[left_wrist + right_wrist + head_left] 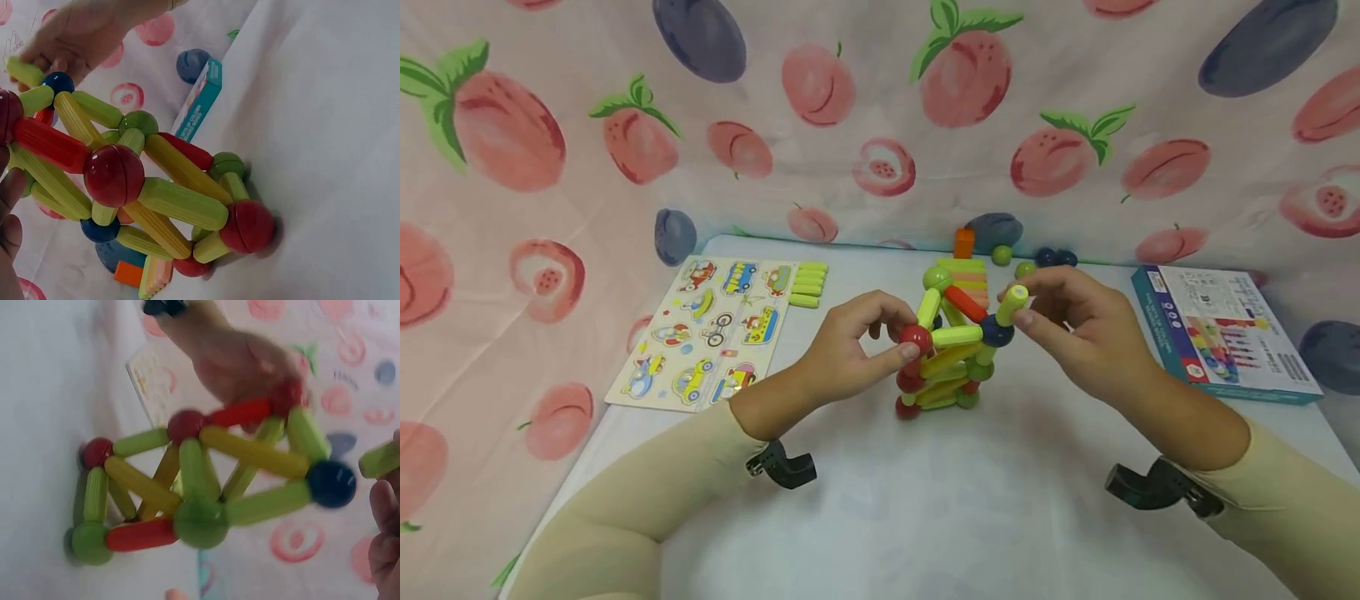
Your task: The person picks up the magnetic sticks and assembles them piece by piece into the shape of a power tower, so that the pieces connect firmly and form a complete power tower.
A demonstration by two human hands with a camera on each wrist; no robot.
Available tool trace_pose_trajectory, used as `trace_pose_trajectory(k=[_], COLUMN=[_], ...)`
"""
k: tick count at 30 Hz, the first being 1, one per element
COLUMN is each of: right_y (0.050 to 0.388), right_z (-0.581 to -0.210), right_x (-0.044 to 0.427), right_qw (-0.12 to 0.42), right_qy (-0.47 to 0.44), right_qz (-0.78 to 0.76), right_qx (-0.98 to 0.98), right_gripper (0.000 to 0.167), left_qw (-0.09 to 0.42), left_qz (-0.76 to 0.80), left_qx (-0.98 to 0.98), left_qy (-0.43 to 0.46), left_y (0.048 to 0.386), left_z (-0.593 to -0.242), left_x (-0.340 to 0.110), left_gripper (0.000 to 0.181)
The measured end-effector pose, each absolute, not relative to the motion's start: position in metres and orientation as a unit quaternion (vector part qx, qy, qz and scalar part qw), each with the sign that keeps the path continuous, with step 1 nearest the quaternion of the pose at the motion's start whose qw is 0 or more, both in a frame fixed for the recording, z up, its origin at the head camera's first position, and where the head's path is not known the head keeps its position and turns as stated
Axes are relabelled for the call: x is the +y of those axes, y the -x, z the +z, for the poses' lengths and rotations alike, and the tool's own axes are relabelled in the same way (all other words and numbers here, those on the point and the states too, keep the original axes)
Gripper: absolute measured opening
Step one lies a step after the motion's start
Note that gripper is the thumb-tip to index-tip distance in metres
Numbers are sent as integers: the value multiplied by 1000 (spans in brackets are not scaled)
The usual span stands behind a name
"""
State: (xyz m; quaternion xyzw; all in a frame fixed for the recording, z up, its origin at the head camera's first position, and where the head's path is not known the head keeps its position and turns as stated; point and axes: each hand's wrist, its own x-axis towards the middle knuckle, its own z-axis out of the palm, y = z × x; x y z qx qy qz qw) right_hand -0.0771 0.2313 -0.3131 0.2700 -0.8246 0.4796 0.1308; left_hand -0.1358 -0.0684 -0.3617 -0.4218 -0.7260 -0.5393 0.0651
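A tower of coloured sticks and balls (951, 371) stands on the white table. At its upper left corner, my left hand (853, 346) holds a red ball (916, 337) between thumb and fingers. My right hand (1086, 333) pinches a light green stick (1017, 297) beside the dark blue ball (997, 331) at the upper right corner. In the right wrist view a gap shows between this stick (380, 459) and the dark blue ball (332, 484). Yellow sticks (181, 169) run diagonally across the tower's sides, and red and green balls join its lower corners.
On the left lies a picture puzzle board (700, 333), with several green sticks (808, 283) beside it. Behind the tower are more sticks (966, 279), an orange block (964, 243), green balls (1002, 255) and dark blue balls (1056, 257). A box (1225, 333) lies at the right.
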Motion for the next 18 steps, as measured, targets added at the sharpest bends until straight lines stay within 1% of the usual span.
trace_pose_trajectory(k=[1, 4, 6, 8, 10, 13, 15, 16, 17, 18], right_y=[81, 86, 85, 81, 73, 62, 59, 59, 62, 65], right_z=[-312, -318, -328, -344, -368, -403, -417, -420, -421, -419], right_x=[230, 228, 228, 226, 222, 214, 210, 209, 209, 210], right_qw=[141, 134, 126, 129, 124, 111, 102, 96, 88, 77], right_qy=[-239, -196, -176, -155, -136, -115, -101, -90, -80, -69], right_qz=[483, 492, 543, 575, 579, 529, 494, 488, 483, 479], right_qx=[-831, -837, -811, -793, -794, -833, -858, -863, -868, -871], right_gripper=[31, 31, 31, 32, 34, 35, 37, 35, 35, 32], left_qw=[65, 59, 55, 36, -2, -111, -171, -189, -195, -190], left_qz=[-540, -540, -543, -560, -570, -577, -554, -544, -539, -535], left_qx=[-725, -723, -725, -728, -742, -753, -764, -768, -770, -773], left_qy=[423, 426, 420, 394, 353, 296, 283, 281, 281, 282], left_y=[136, 138, 140, 144, 150, 162, 167, 168, 169, 168], left_z=[-362, -363, -367, -372, -378, -390, -398, -401, -404, -407], left_x=[-69, -70, -70, -70, -67, -58, -53, -51, -51, -52], left_gripper=[24, 26, 26, 26, 33, 45, 50, 51, 52, 51])
